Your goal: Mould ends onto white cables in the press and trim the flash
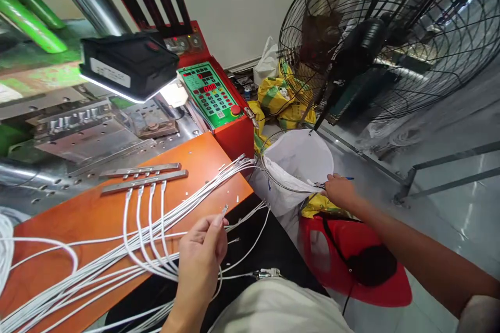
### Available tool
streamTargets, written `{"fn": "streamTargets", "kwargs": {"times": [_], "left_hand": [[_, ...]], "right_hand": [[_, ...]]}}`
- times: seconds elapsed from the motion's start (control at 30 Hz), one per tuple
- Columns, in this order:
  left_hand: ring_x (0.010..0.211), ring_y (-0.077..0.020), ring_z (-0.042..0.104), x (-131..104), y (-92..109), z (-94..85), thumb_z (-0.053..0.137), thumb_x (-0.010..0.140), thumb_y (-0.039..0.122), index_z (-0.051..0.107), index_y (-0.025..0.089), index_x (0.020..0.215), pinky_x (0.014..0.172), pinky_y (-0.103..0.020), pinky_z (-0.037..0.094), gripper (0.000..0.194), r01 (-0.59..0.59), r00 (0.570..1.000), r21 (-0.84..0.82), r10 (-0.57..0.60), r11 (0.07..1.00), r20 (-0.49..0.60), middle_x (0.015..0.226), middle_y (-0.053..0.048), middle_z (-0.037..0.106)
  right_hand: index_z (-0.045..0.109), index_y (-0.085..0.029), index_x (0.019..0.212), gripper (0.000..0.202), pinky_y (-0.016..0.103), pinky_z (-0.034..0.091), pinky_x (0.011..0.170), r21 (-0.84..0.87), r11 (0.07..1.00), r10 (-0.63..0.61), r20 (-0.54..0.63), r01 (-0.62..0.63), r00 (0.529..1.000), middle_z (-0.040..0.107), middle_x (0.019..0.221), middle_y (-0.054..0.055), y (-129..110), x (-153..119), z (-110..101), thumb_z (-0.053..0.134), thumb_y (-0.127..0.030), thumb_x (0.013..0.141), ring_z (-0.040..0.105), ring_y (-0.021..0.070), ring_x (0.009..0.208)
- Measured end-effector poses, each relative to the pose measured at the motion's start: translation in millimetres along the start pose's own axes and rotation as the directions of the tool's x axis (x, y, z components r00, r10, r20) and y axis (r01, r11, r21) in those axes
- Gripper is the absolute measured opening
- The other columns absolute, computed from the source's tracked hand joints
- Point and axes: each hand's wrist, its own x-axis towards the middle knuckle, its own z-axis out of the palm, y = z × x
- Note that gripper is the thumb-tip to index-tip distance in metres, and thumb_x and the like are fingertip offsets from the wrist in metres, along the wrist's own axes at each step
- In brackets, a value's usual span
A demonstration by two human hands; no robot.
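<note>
Above the front edge of the orange table, my left hand [205, 247] is closed in a pinch on a white cable. The cable's small connector [225, 209] sticks up past my thumb. Over at the white bag's rim, my right hand [339, 191] grips blue-handled pliers [349, 178]; the jaws are partly hidden and point left over the bag [299, 156]. A bundle of white cables [172, 213] runs across the table [207, 153] under and behind my left hand. Several cable ends sit in a slim metal bar [144, 182], with a second bar [140, 170] behind it.
A green-and-red control panel [211, 91] and a black lamp [128, 65] stand behind the table beside the press. A large fan [351, 52] rises at the right. Yellow sacks [273, 93] and a red stool [332, 265] are on the floor.
</note>
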Motion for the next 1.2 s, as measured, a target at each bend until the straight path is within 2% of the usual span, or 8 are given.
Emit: {"fn": "streamTargets", "kwargs": {"times": [0.23,0.47,0.63,0.73,0.83,0.93,1.07,1.2], "left_hand": [[0.043,-0.0052,0.028,3.9,-3.0,10.2,0.081,0.086,0.054,0.065,0.016,0.085,0.039,-0.012,0.019,0.041,0.049,0.997,0.037,-0.051,0.998,0.058,0.05,0.008,0.04],[0.043,-0.0053,0.033,6.3,-8.9,8.0,0.084,0.081,0.055,0.063,0.017,0.081,0.038,-0.013,0.023,0.044,0.112,0.987,-0.025,-0.108,0.993,0.119,0.052,0.007,0.044],[0.047,-0.0052,0.041,6.3,-7.7,4.5,0.087,0.079,0.051,0.068,0.014,0.086,0.042,-0.013,0.03,0.042,0.136,0.988,-0.082,-0.129,0.987,0.081,0.057,0.006,0.05],[0.046,-0.0045,0.043,5.5,-6.0,7.9,0.088,0.078,0.05,0.067,0.013,0.086,0.043,-0.013,0.03,0.043,0.179,0.98,-0.135,-0.165,0.975,0.112,0.058,0.005,0.051],[0.042,-0.0044,0.041,2.8,-4.2,12.0,0.087,0.079,0.05,0.066,0.014,0.084,0.04,-0.014,0.03,0.042,0.221,0.969,-0.18,-0.195,0.958,0.155,0.056,0.006,0.051],[0.038,-0.0042,0.038,-2.7,-1.7,12.9,0.086,0.079,0.051,0.063,0.015,0.082,0.036,-0.014,0.028,0.043,0.251,0.963,-0.21,-0.222,0.945,0.154,0.052,0.007,0.05],[0.035,-0.0041,0.038,-11.3,1.3,7.7,0.084,0.08,0.055,0.062,0.015,0.08,0.035,-0.013,0.028,0.046,0.252,0.965,-0.241,-0.224,0.937,0.14,0.051,0.007,0.051],[0.034,-0.0043,0.039,-16.3,2.6,-0.3,0.085,0.079,0.053,0.06,0.016,0.078,0.034,-0.014,0.027,0.045,0.281,0.958,-0.296,-0.249,0.913,0.141,0.051,0.007,0.049]], "right_hand": [[0.079,-0.007,0.096,0.015,0.045,0.052,0.087,-0.054,0.997,0.06,-0.022,-0.061,0.998,0.069,0.113,0.026,23.1,-23.1,-16.0,0.071,-0.02,0.092,0.062,0.0401,0.114],[0.069,-0.014,0.108,0.024,0.041,0.059,0.091,0.011,0.993,0.119,-0.032,-0.119,0.992,0.07,0.111,0.006,27.7,-19.4,-9.3,0.072,-0.036,0.1,0.069,0.0208,0.102],[0.067,-0.013,0.068,0.034,0.034,0.046,0.07,0.152,0.986,0.097,-0.23,-0.062,0.968,0.069,0.086,0.018,46.0,-25.1,-29.8,0.074,-0.032,0.096,0.068,0.0281,0.091],[0.063,-0.019,0.064,0.044,0.033,0.036,0.061,0.23,0.969,-0.01,-0.341,0.094,0.94,0.067,0.079,0.013,19.1,-31.6,-50.4,0.07,-0.047,0.098,0.063,0.0227,0.073],[0.064,-0.023,0.073,0.049,0.032,0.035,0.06,0.273,0.879,-0.228,-0.479,0.391,0.847,0.065,0.076,0.005,-43.2,-50.0,-69.5,0.051,-0.055,0.108,0.057,0.0174,0.066],[0.059,-0.022,0.073,0.055,0.033,0.035,0.064,0.222,0.707,-0.409,-0.647,0.672,0.644,0.062,0.076,0.003,-111.0,-71.7,-84.2,0.038,-0.053,0.113,0.056,0.0172,0.069],[0.057,-0.021,0.071,0.048,0.034,0.034,0.066,0.137,0.656,-0.385,-0.785,0.742,0.486,0.063,0.081,0.006,-166.5,-79.6,-98.3,0.046,-0.044,0.112,0.055,0.0189,0.077],[0.06,-0.02,0.072,0.045,0.036,0.035,0.069,0.062,0.664,-0.391,-0.82,0.745,0.417,0.066,0.087,0.008,-182.0,-72.4,-110.6,0.05,-0.042,0.11,0.054,0.0214,0.084]]}}
